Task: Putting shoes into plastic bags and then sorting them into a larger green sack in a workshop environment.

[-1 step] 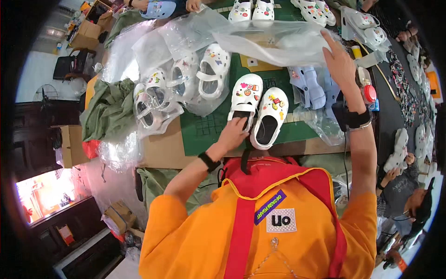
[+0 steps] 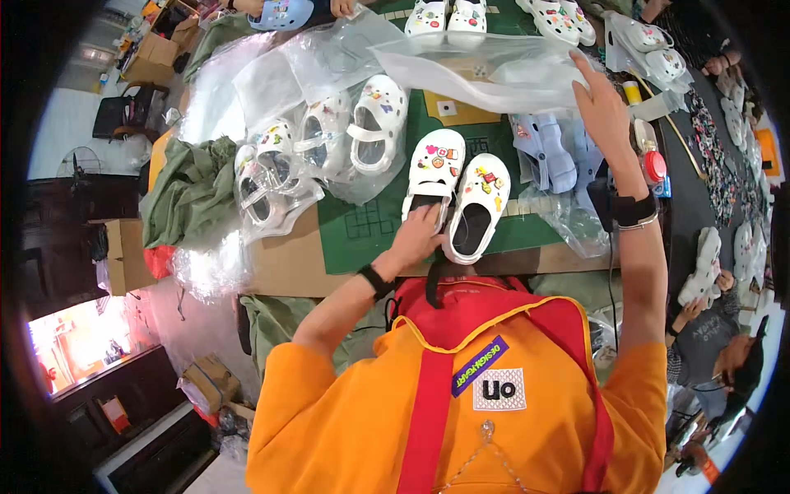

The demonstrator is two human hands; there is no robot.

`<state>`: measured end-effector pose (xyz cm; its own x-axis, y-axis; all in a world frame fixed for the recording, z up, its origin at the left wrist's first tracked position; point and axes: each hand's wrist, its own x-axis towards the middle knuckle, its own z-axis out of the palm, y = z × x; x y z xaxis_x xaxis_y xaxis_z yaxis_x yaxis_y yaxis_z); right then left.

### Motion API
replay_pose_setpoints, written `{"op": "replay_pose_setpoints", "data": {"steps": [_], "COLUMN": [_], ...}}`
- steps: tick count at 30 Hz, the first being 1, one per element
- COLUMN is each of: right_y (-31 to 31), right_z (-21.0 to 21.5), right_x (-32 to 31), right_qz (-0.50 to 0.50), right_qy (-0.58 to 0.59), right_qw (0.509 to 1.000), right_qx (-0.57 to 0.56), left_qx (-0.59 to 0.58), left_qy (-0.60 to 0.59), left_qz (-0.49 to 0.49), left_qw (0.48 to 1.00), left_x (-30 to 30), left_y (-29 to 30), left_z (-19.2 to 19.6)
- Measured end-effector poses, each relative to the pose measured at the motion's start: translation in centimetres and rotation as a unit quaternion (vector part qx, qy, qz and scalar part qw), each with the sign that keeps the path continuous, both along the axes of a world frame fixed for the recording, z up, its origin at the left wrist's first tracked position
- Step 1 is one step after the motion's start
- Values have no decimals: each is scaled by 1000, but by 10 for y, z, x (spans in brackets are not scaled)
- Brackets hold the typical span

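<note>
Two white clogs (image 2: 479, 204) with colourful charms stand side by side in front of me, toes pointing away. My left hand (image 2: 414, 235) grips the left white clog (image 2: 436, 165), its fingers reaching into the heel opening. Beyond the pair, a clear plastic bag (image 2: 469, 78) stretches across the table. At the bag's right end my right hand (image 2: 599, 107) is closed on its edge; the thumb is partly hidden. Pale lilac clogs (image 2: 547, 156) in clear wrapping lie just left of my right forearm.
Bagged white clogs (image 2: 378, 123) lie at the left beside a green cloth (image 2: 189, 193). More white clogs (image 2: 448, 20) stand at the far edge of the green mat (image 2: 354, 239). A red-lidded jar (image 2: 654, 166) is on the right. Other people's hands work at the far side and right.
The plastic bag's left end has shifted slightly to the left. Both hands stay at nearly the same places.
</note>
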<state>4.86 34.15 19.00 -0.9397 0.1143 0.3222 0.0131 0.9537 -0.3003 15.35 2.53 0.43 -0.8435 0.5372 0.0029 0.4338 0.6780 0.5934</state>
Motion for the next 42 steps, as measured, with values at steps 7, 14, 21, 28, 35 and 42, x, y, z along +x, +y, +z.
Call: {"op": "replay_pose_setpoints", "data": {"steps": [7,14,21,28,35,42], "right_y": [0,4,-47,-89,-93,-95], "right_z": [23,15,-40,-66,-56,-54], "right_x": [-18,-12,24,46,70,85], "right_qz": [73,93,105,206,248,358], "right_qy": [106,101,73,53,51,-5], "right_qw": [989,987,991,977,958,932], "right_qx": [-79,-81,-41,9,-137,-51], "left_qx": [-41,-27,458,333,346,259], "left_qy": [138,-68,-412,-405,-394,-242], "left_qz": [102,112,247,88,16,233], "left_qw": [984,991,748,847,851,906], "left_x": [-31,-28,30,16,-4,-5], "left_y": [59,11,-103,-126,-61,-52], "left_z": [-34,-34,70,138,134,47]}}
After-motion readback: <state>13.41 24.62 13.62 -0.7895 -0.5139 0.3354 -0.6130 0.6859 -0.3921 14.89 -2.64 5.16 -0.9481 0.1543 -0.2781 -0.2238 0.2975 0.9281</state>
